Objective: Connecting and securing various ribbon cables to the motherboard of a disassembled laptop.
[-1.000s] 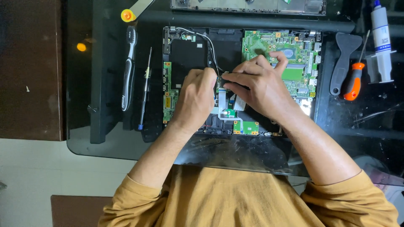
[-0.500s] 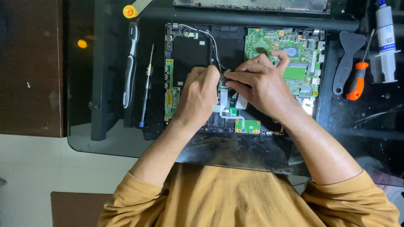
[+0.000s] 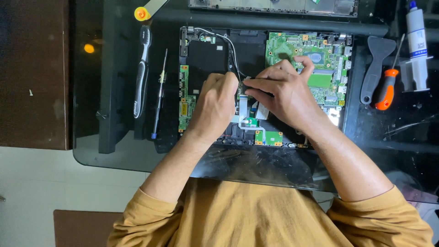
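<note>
An opened laptop base [image 3: 208,57] lies on a dark glass table [image 3: 114,158], with its green mainboard [image 3: 330,59] at the right. A black cable [image 3: 231,50] runs from the top left corner down to the middle. My left hand [image 3: 214,104] is curled there, fingertips closed at the cable's lower end. My right hand [image 3: 286,93] meets it from the right, thumb and fingers pinched on a small black connector [image 3: 249,83]. White flat ribbon cables [image 3: 242,107] lie just beneath both hands. The exact contact point is partly hidden by my fingers.
Left of the laptop lie a black and white toothbrush [image 3: 141,73] and a thin screwdriver [image 3: 160,91]. On the right are a grey plastic pry tool [image 3: 375,64], an orange-handled screwdriver [image 3: 386,89] and a paste syringe [image 3: 417,45]. Another laptop part [image 3: 274,5] sits behind.
Both hands stay joined at the same spot in the middle of the laptop. Only the view has drifted a little.
</note>
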